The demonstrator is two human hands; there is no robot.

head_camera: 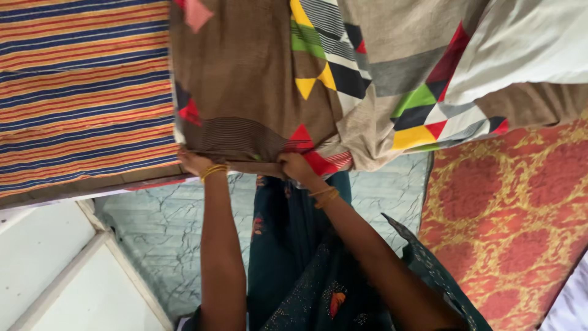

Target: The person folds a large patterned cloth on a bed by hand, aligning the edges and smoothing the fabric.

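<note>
While both hands (245, 164) pinch it, bedsheet (245, 92) ahead

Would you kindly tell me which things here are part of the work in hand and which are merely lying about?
In hand:
- brown patterned sheet with coloured triangles, its edge gripped by both hands
- left hand
- right hand

Lying about:
- striped cloth beside the sheet
- red and gold patterned mat
- pale pillow
- marbled floor
</note>
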